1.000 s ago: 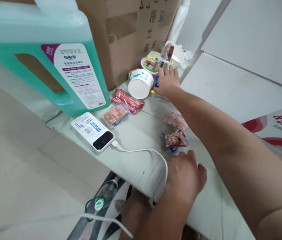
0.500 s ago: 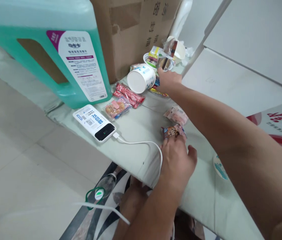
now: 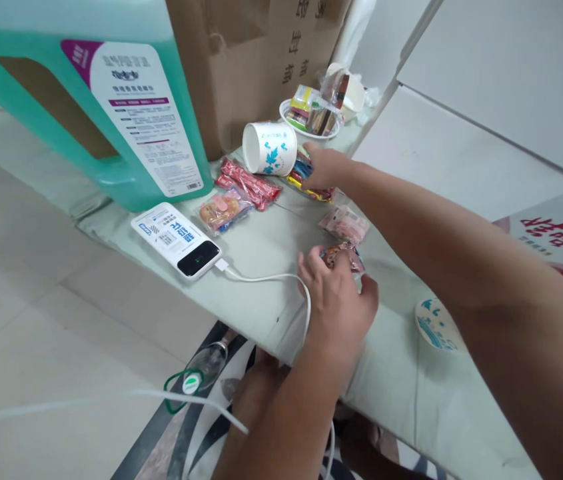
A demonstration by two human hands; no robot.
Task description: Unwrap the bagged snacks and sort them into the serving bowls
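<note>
My left hand [image 3: 338,297] is over a small brown-and-pink snack packet [image 3: 344,257], its fingers spread and touching or nearly touching it. A pale pink packet [image 3: 345,223] lies just beyond. Farther back, my right hand [image 3: 328,167] has its fingers curled at the colourful snack packets [image 3: 306,175]; the fingertips are partly hidden. Left of that hand, a white paper cup [image 3: 271,149] with blue leaf prints rests on its side. Red stick packets [image 3: 248,183] and a packaged biscuit [image 3: 224,210] lie in front of the cup. Behind the right hand is a white bowl [image 3: 328,135] filled with snacks.
At the left stands a big jug [image 3: 161,120] of green liquid, before a cardboard box [image 3: 246,73]. A white power bank [image 3: 174,237] has a cable [image 3: 271,277] running under my left wrist. Another paper cup [image 3: 436,325] is partly behind my right forearm. A bottle [image 3: 206,363] is below the table edge.
My right hand has drawn back from the bowl's edge to the colourful packets. The paper cup has rolled and turned. My left hand's fingers have spread around the small packet. The view has shifted slightly.
</note>
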